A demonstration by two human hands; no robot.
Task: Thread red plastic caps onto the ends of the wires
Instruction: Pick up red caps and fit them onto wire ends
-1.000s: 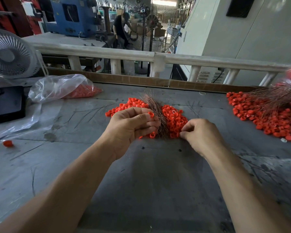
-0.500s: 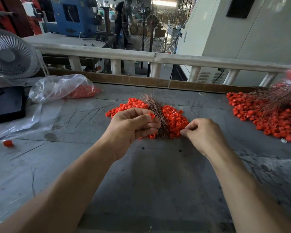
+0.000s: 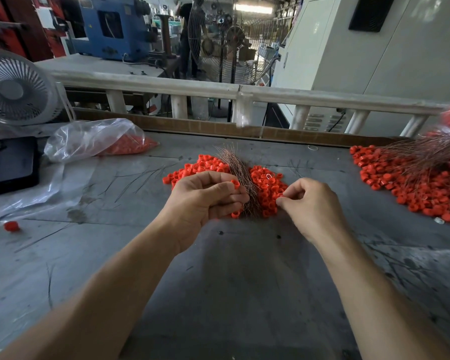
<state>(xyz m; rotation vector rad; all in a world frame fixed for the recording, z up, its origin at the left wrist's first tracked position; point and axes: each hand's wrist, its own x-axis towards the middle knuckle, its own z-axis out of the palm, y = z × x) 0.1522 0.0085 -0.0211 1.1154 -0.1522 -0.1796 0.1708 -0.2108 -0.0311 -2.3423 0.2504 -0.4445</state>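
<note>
Head view: both forearms reach forward over the grey table (image 3: 231, 294), bare and angled inward so the 2 hands nearly meet. The left hand (image 3: 203, 201) is knuckles-up, its fingers curled round a bundle of thin copper-coloured wires (image 3: 240, 178) – a red cap (image 3: 235, 184) sits at its thumb tip. The right hand (image 3: 311, 205) lies just beside the bundle, thumb and forefinger pressed together in a pinch; what they pinch is too small to make out.

The wires fan upward like a stiff brush across a loose pile of caps (image 3: 266, 185) – small, smooth, ring-shaped plastic pieces. A second heap of caps (image 3: 405, 185) with wires lies well apart on the right, cut off by the frame edge. A crinkled clear bag (image 3: 89, 139) holds more caps; 1 stray cap (image 3: 11, 226) lies far left. A white fan (image 3: 13, 89) is partly cropped.
</note>
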